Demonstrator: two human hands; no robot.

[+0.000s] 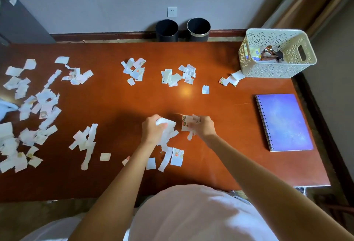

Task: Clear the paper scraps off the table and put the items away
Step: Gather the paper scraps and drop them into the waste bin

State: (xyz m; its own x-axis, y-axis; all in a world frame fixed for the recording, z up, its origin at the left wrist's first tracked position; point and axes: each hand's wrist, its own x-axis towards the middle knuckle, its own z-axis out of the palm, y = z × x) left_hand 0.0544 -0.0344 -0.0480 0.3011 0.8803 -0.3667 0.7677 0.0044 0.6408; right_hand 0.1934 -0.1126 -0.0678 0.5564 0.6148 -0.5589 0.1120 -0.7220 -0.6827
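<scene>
Table: you stand at the near edge of a glossy reddish-brown table (115, 104), looking down on it.
Far left: a dark cabinet (19, 22) stands against the wall beyond the table's left corner.
Left end: the thickest spread of torn paper scraps (44, 104) lies here, with many pieces overlapping.
Left of centre: a small heap (78, 75) sits toward the far side. Some long strips (87, 143) and one loose square (105, 156) lie nearer you.
Far centre: a middle heap (135, 71) and, to its right, a second heap (178, 75) lie apart from each other.
Left hand (152, 130): your fingers are curled tight round a crumpled wad of scraps (169, 126), low over the middle of the table.
Near pieces (177, 157): a few lie flat just below that wad, on your side.
Bins (166, 30): two dark round ones stand side by side on the floor against the far wall.
Right hand (204, 127): it is just beside your left, with bent fingers pinching a printed scrap (185, 123) and some white bits.
Right of centre: a lone scrap (205, 89) lies by itself, and a little pile (231, 78) touches the basket's near left corner.
Basket (268, 69): white and perforated, it sits at the far right corner and holds a few small items too jumbled to name.
Notebook (285, 123): purple and spiral-bound, it lies closed and flat by the right edge, well apart from your hands.
</scene>
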